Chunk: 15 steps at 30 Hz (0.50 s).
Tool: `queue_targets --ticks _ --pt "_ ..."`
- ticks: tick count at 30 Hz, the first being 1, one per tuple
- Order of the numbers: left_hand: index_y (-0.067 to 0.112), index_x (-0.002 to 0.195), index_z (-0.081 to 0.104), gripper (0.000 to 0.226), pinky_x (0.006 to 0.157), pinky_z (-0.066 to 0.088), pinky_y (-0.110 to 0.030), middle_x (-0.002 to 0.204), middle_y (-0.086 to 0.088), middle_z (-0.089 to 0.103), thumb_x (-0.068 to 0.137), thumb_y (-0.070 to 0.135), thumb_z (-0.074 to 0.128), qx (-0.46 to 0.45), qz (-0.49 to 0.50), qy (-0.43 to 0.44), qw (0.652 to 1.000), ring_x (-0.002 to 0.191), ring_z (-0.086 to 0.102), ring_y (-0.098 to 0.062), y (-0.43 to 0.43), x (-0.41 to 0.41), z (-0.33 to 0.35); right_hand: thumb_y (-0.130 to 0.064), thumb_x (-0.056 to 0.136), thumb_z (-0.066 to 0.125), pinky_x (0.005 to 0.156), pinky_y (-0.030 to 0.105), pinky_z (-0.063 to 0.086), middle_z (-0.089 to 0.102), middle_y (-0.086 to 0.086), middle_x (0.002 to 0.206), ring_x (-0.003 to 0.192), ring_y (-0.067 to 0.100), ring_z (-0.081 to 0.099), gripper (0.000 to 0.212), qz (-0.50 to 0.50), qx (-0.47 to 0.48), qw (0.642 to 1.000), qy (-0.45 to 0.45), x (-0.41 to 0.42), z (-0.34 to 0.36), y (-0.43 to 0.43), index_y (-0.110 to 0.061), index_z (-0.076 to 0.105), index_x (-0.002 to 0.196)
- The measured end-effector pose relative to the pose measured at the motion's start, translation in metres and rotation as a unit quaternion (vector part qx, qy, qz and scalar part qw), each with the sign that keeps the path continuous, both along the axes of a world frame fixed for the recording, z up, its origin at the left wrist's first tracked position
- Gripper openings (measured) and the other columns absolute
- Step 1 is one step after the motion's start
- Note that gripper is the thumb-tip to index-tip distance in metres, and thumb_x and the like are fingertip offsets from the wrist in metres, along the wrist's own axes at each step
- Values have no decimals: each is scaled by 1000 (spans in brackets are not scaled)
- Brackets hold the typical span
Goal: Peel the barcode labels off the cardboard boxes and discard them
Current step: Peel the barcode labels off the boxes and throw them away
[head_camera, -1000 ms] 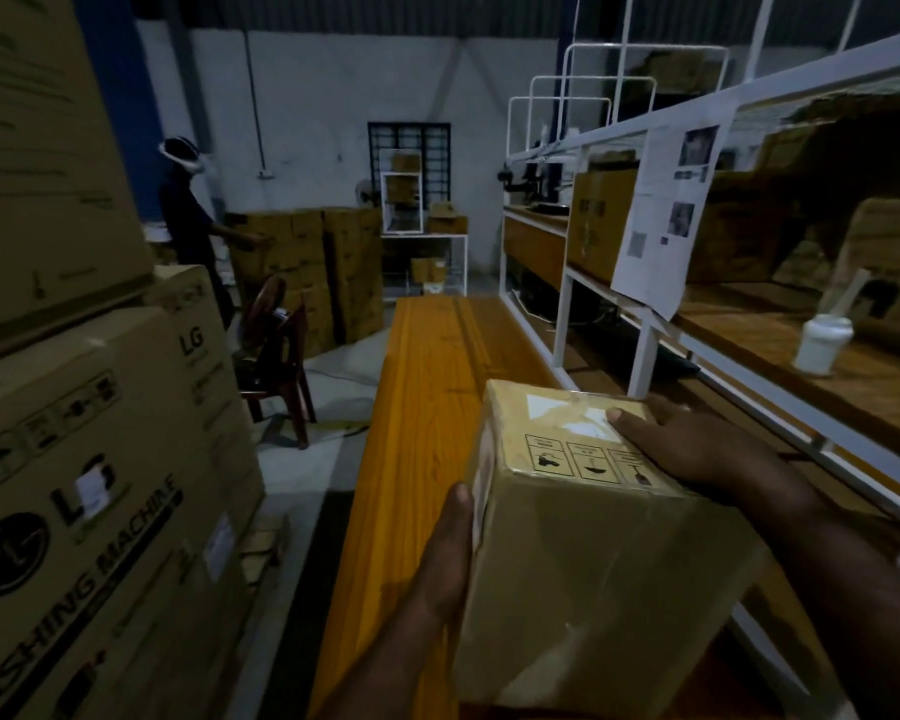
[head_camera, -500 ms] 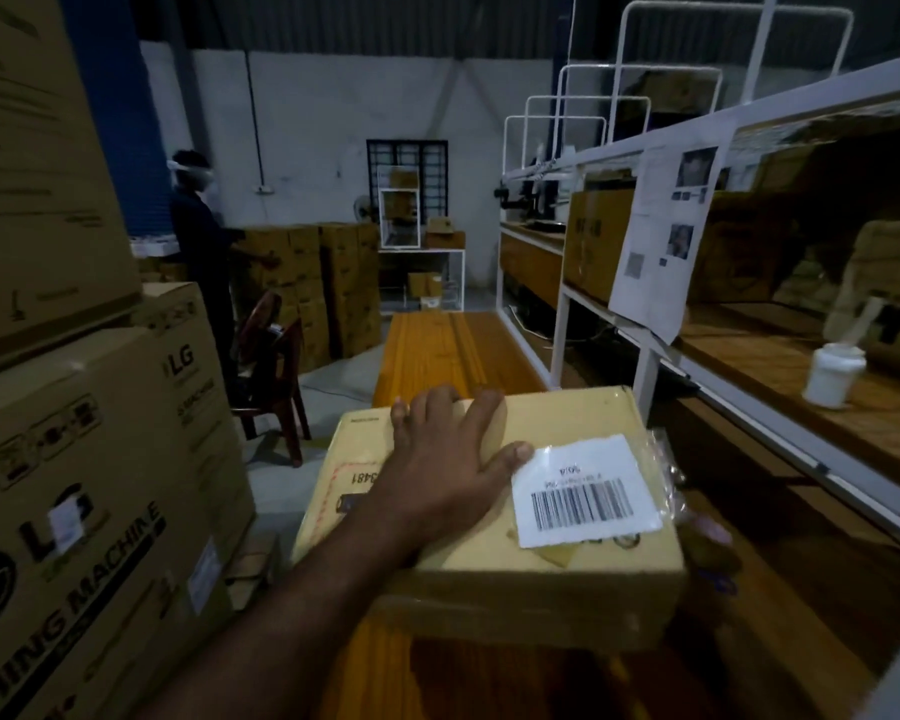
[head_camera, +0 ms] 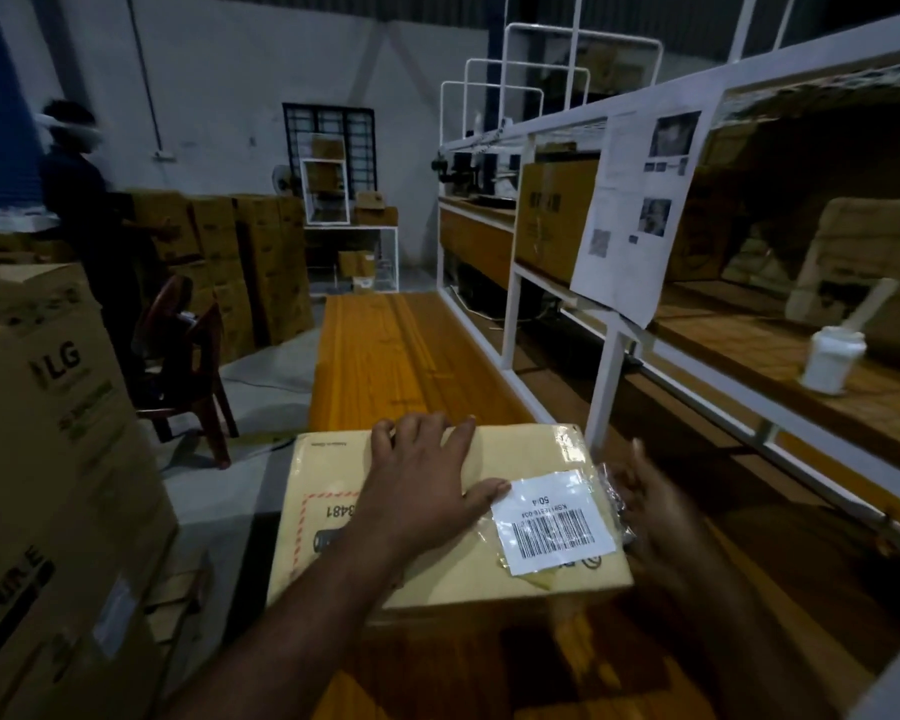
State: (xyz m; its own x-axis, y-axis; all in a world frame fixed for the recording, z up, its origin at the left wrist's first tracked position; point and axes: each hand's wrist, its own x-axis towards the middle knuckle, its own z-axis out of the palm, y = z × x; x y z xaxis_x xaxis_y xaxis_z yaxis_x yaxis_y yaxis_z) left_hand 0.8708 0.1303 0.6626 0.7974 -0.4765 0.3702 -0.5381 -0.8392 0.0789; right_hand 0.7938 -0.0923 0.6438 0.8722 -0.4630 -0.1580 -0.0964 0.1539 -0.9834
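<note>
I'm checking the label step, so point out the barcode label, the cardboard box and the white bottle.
barcode label (head_camera: 554, 532), head view, on its printed bars.
cardboard box (head_camera: 531, 452), head view, bare top face.
white bottle (head_camera: 830, 361), head view, middle of its body.

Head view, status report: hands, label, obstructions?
Left hand flat on cardboard box. Right hand at its right edge, blurred, grip unclear. Barcode label not yet peeled. Nothing blocking it.

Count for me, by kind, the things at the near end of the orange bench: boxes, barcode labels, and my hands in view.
box: 1
barcode label: 1
hands: 2, the left hand and the right hand
Total: 4
</note>
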Motion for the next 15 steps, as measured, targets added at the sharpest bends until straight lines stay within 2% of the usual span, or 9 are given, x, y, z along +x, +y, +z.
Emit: queue_targets --ticks 2,5,8,10,12,15 --pt "36 150 21 79 116 10 -51 152 3 31 84 79 26 -7 -1 4 1000 140 22 -22 -2 6 -2 -44 93 56 64 30 58 72 2 106 87 13 72 32 12 -112 993 -20 -9 7 4 -24 65 117" --pt "39 149 22 76 116 12 -51 152 7 33 84 79 26 -15 -7 -13 1000 140 24 -21 -1 10 -7 -28 85 72 62 25 58 68 -3 111 90 11 70 40 3 -249 968 -18 -14 0 11 -25 60 123" --pt "42 146 27 79 115 14 -48 147 10 39 79 83 26 -27 -9 -4 1000 137 29 -18 0 10 -2 -23 85 73 60 18 54 69 -7 104 92 9 68 37 -15 -275 961 -28 -15 -2 15 -22 62 121" --pt "43 145 27 89 115 11 -51 148 8 38 69 91 27 -29 1 51 998 139 27 -20 -5 7 8 -26 85 72 55 15 52 65 -13 99 88 5 66 39 -9 -295 955 -10 -16 3 15 -25 59 122" --pt "44 146 23 96 116 6 -56 152 4 33 65 93 37 -4 19 88 996 141 24 -25 -14 5 16 -28 86 71 49 12 50 60 -19 92 82 1 64 42 -5 -312 950 11 -16 4 13 -28 56 125" --pt "45 146 21 95 116 7 -57 150 6 33 65 88 48 8 26 81 996 140 24 -24 -19 3 17 -26 84 74 54 15 54 58 -22 88 81 -1 62 45 -5 -323 946 16 -15 9 11 -28 55 125"
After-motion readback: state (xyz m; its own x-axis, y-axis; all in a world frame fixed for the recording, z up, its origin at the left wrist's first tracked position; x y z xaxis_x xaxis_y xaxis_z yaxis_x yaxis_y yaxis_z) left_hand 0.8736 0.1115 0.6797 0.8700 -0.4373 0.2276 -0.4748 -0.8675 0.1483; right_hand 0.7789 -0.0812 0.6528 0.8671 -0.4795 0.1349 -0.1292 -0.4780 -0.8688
